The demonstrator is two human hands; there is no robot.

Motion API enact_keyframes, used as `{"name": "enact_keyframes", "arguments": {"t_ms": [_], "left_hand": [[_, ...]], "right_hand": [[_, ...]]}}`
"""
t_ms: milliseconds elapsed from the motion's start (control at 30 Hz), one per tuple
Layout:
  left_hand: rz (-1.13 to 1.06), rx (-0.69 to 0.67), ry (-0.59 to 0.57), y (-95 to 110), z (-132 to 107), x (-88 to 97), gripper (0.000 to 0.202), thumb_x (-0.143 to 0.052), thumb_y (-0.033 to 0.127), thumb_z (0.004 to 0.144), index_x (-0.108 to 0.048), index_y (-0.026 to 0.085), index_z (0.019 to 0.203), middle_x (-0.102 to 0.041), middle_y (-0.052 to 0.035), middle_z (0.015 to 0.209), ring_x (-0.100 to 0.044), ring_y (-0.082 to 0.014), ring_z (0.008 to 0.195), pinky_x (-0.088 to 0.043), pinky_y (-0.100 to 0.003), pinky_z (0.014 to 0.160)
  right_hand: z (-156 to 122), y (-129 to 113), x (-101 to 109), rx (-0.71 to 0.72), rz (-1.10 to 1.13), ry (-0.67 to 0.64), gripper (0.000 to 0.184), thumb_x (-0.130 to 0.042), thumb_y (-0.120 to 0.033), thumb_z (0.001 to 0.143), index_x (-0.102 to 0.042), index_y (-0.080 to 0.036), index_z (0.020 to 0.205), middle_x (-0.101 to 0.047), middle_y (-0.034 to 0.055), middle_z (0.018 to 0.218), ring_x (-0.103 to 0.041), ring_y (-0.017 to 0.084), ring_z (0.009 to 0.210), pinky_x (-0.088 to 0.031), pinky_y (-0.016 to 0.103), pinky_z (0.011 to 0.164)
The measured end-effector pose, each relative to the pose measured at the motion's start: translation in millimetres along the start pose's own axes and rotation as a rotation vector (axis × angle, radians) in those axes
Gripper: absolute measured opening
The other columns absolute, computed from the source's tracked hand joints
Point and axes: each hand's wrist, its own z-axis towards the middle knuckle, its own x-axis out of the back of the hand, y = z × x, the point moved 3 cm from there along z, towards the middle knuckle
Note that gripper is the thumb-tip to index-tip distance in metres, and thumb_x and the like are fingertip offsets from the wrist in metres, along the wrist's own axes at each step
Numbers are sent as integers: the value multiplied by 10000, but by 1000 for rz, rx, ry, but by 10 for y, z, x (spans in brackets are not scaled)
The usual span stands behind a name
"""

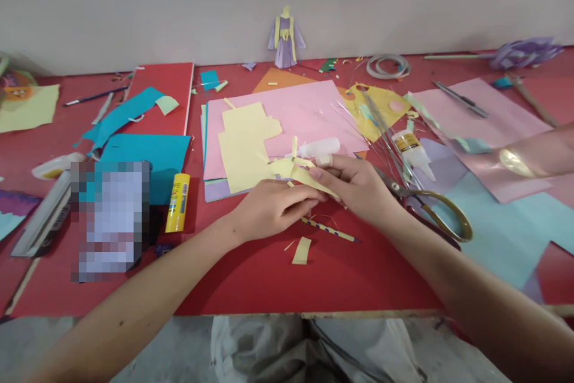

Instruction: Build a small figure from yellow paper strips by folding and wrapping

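Observation:
My left hand (273,207) and my right hand (354,189) meet at the middle of the red table (269,281). Both pinch a small folded piece of yellow paper (305,175) with thin strips sticking out. My right index finger wears a white bandage. Beneath the hands lies a dotted yellow pencil (329,230), and a cut yellow strip (302,250) lies just in front. A white glue bottle (320,147) lies behind the paper, on a pink sheet (291,111).
Scissors (430,207) lie right of my right hand, a yellow glue stick (178,202) to the left. A second glue bottle (410,147), coloured sheets, scraps and a paper doll (286,37) by the wall surround them. Another person's arm (538,153) reaches in from the right.

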Motion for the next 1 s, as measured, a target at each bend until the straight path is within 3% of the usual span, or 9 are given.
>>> {"name": "enact_keyframes", "arguments": {"t_ms": [100,267,400,533,667,1000], "left_hand": [[13,-24,22,4,0,13,192,-497,194,934,-653,192,1046,-731,9,743,-665,-105,638,-472,-218,623],[5,-41,28,10,5,22,179,-515,187,926,-659,182,1032,-722,9,721,-660,-109,633,-476,-230,619],[-62,6,17,38,7,46,202,-513,213,936,-632,233,1098,-723,22,766,-660,-104,668,-496,-230,647],[-279,75,105,61,0,90,324,-493,210,943,-518,257,1263,-712,-7,878,-650,-100,667,-535,-239,662],[-495,224,249,15,-3,120,385,-497,259,949,-422,225,1326,-664,-17,810,-608,-101,593,-537,-247,610],[-612,328,424,-86,40,178,387,-475,279,955,-373,270,1328,-555,18,832,-586,-81,557,-546,-271,616]], "right_hand": [[1,10,-10,-1,28,-27,259,-590,-393,870,-676,-168,966,-464,-60,548,-327,55,444,-236,210,399],[1,4,-21,38,75,-34,263,-590,-398,867,-594,-175,728,-449,-56,549,-331,59,463,-242,216,417],[5,15,10,58,20,2,268,-586,-403,872,-596,-176,730,-427,-58,534,-338,67,471,-245,224,436],[14,35,47,57,31,13,314,-561,-430,892,-559,-177,706,-404,-67,517,-340,61,463,-257,222,450],[24,23,62,58,61,16,305,-549,-433,903,-564,-181,731,-429,-69,523,-380,56,442,-286,215,447],[15,6,54,55,52,35,308,-521,-451,916,-585,-179,786,-514,-56,551,-369,46,407,-299,201,413]]}}
